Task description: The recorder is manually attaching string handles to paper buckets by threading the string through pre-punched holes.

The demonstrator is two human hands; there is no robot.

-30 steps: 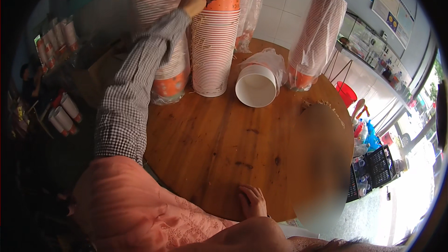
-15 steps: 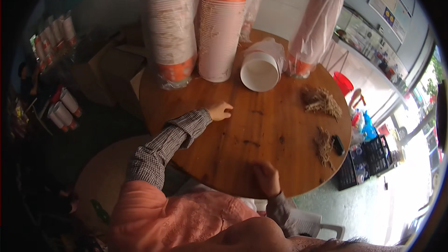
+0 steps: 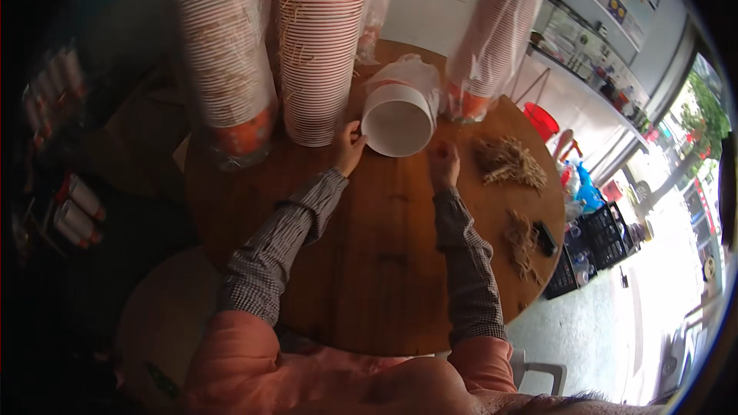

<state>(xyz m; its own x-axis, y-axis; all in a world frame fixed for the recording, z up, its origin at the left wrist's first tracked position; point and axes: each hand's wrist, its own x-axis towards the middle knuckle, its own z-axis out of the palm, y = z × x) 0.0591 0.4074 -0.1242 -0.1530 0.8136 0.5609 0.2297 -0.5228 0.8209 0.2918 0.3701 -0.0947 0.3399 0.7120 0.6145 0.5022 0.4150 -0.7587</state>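
A white paper bucket point(image 3: 397, 124) lies on its side at the far middle of the round table, its round mouth toward me and crinkled clear plastic behind it. Beside its left rim is my left hand point(image 3: 350, 151), thumb and forefinger apart, the fingertips at or very near the edge. My right hand point(image 3: 445, 164) is just off the bucket's lower right side; its fingers are blurred and partly curled, so I cannot tell their hold. Left of the bucket rises a tall stack of nested paper buckets point(image 3: 317, 69) with straw-like strands on it.
Plastic-wrapped bucket stacks stand at the far left point(image 3: 227, 54) and far right point(image 3: 496, 38). Two heaps of tan raffia-like strands point(image 3: 513, 163) point(image 3: 523, 246) and a small black object point(image 3: 545, 238) lie on the wooden table point(image 3: 377, 261). Black crates point(image 3: 600, 238) stand beyond its right edge.
My right hand has moved from the near table edge forward to the bucket's right side. My left hand has moved forward to its left rim. The view has shifted.
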